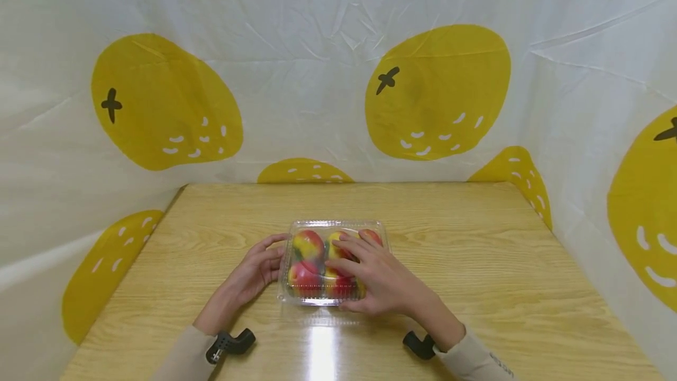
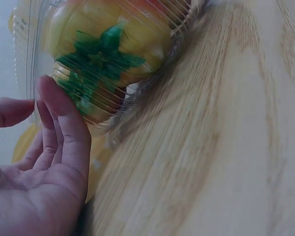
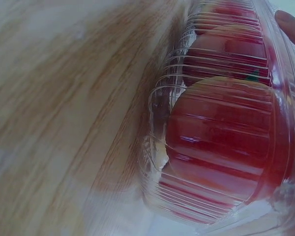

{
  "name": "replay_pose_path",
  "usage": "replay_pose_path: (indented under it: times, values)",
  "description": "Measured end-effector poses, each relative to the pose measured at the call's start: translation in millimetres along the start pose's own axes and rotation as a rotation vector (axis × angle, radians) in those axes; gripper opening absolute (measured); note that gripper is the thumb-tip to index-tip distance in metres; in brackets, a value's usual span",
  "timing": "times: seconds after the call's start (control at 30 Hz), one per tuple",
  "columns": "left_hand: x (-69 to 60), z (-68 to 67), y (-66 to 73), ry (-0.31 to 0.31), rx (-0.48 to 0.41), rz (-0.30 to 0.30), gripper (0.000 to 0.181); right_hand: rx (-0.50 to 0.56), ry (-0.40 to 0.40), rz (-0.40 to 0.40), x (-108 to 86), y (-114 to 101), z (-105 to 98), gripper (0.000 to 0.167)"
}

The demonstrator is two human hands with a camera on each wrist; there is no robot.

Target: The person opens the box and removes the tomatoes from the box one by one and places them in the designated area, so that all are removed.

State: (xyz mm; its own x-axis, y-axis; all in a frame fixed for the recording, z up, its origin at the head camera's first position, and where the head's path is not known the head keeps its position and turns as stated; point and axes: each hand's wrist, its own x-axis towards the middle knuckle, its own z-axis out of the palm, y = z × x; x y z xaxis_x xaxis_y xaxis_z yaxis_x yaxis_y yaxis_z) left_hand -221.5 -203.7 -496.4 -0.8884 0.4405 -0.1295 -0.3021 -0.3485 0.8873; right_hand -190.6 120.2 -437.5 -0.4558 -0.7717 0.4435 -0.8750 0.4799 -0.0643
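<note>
A clear plastic clamshell box (image 1: 317, 301) lies on the wooden table with several red-and-yellow fruits (image 1: 309, 244) inside. Green star-shaped leaves (image 2: 101, 56) show through its ribbed wall in the left wrist view. At the box's left side is my left hand (image 1: 256, 272), palm turned inward, with loosely bent fingers near the rim; whether they touch it is hard to tell. Over the right part of the lid, my right hand (image 1: 383, 281) rests with spread fingers, its thumb by the front edge. That hand hides some of the fruits. Large red fruits (image 3: 221, 132) fill the right wrist view.
The pale wooden table (image 1: 476, 240) extends around the box on all sides. White sheeting (image 1: 301, 104) with big yellow fruit prints hangs behind and on both sides. Black wrist mounts (image 1: 230, 344) sit at the sleeves, and light glares off the table's front.
</note>
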Motion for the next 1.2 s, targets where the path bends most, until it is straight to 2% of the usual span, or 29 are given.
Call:
replay_pose_path:
  times: [0.13,0.3,0.5,0.8,1.1,1.2]
  values:
    - [-0.9,-2.9,0.5,-0.037,-0.016,0.007,0.044,-0.004,0.004,0.003,-0.1,-1,-1,0.072]
    - [-3.6,-10.6,0.9,-0.128,-0.027,0.011,0.053,-0.01,0.006,0.005,1.6,-2,-1,0.071]
    - [-10.2,-18.9,1.6,-0.232,-0.001,-0.03,0.06,-0.01,-0.005,0.006,2.8,-3,0,0.07]
    - [-12.3,-23.6,1.0,-0.432,0.03,-0.107,0.042,-0.023,0.0,0.007,1.4,-2,2,0.07]
    - [-14.2,-25.1,-0.1,-0.535,0.061,-0.137,0.046,-0.024,0.01,0.001,0.8,-2,4,0.07]
    - [-14.7,-25.2,-0.8,-0.542,0.072,-0.151,0.054,-0.023,0.012,0.006,0.0,-3,4,0.07]
